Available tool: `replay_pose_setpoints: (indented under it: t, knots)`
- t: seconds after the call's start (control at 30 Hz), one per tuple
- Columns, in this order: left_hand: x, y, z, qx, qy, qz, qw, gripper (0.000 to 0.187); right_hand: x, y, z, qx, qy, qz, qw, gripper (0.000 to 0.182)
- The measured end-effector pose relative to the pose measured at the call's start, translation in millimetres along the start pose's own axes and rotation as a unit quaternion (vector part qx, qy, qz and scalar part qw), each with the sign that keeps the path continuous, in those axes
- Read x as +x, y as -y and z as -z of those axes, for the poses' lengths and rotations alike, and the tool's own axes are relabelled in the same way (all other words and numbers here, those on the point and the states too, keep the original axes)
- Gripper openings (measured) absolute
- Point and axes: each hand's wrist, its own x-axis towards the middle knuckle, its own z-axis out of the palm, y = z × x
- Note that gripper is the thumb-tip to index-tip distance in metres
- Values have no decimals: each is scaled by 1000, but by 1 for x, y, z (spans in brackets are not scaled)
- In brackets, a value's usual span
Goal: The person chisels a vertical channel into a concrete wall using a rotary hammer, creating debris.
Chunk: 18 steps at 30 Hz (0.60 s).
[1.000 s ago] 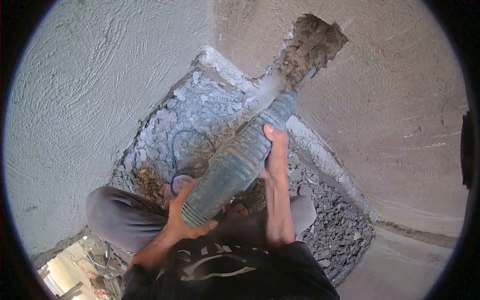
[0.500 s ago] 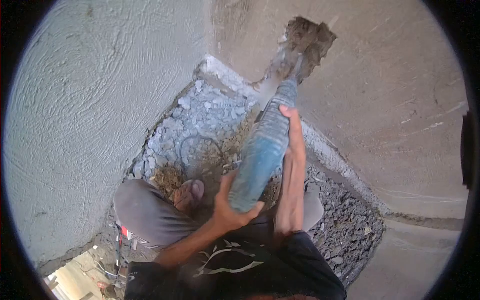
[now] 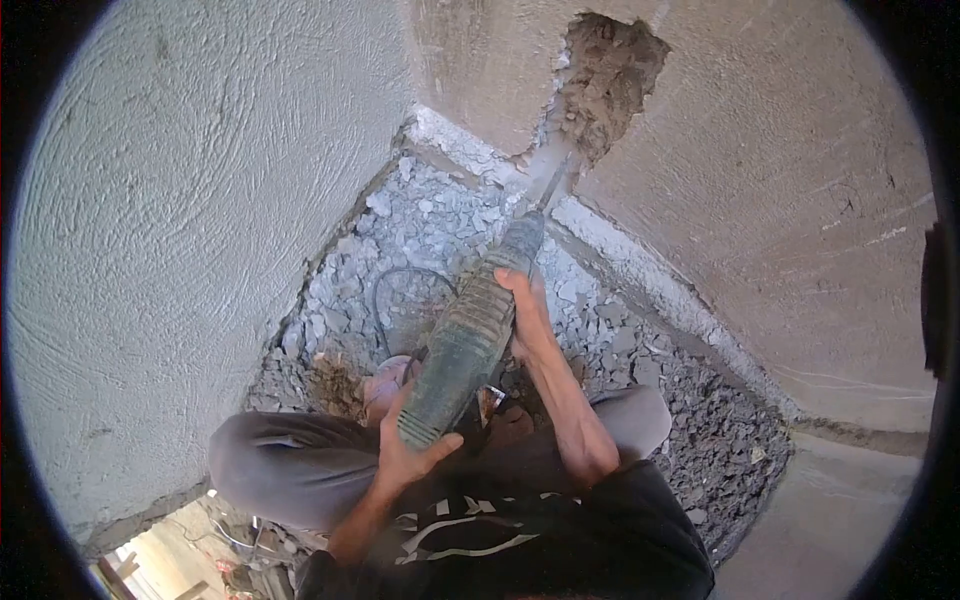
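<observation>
A dusty green-blue demolition hammer (image 3: 455, 360) lies diagonally in both hands, its chisel (image 3: 553, 185) pointing up and to the right. My left hand (image 3: 410, 450) is wrapped round the rear end of the tool. Around the ribbed front part, on its right side, my right hand (image 3: 525, 305) is closed with the thumb on top. The chisel tip is in pale dust at the lower edge of a rough brown hole (image 3: 607, 85) in the wall. A dark cable (image 3: 378, 300) curves over the rubble beside the tool.
Grey plastered wall (image 3: 200, 240) rises at the left, and a brown wall (image 3: 760, 200) at the right. Broken rubble (image 3: 430, 220) covers the floor between them, with darker lumps (image 3: 710, 440) at the right. A whitish ledge (image 3: 650, 265) runs along the right wall's foot.
The hammer and both hands have moved down and left in the view. The chisel has dropped from inside the hole to its lower edge, and more of it shows.
</observation>
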Motion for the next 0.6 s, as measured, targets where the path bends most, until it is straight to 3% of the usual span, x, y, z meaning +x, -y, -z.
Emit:
replay_pose_setpoints:
  t: [0.2, 0.27, 0.33, 0.4, 0.43, 0.5, 0.6]
  knots:
    - [13, 0, -3, -35, 20, 27, 999, 79, 3, 18, 5, -1, -14, 29, 999, 63]
    - [18, -6, -5, 29, 28, -49, 998, 79, -2, 28, 2, 1, -19, 42, 999, 64]
    - [24, -16, -8, 12, 30, -37, 999, 78, -7, 38, -5, 8, -29, 55, 998, 64]
    - [34, -16, -9, -7, 37, -25, 999, 78, -8, 46, -14, 8, -89, 91, 992, 43]
    - [37, -14, -8, 13, 33, -20, 999, 76, -4, 46, -13, 10, -93, 90, 992, 43]
    - [45, -12, -4, 29, 32, -13, 999, 75, 10, 50, -10, 14, -54, 45, 997, 68]
    - [64, -13, -2, -24, 31, 21, 999, 69, 27, 49, -10, 23, -85, 50, 995, 68]
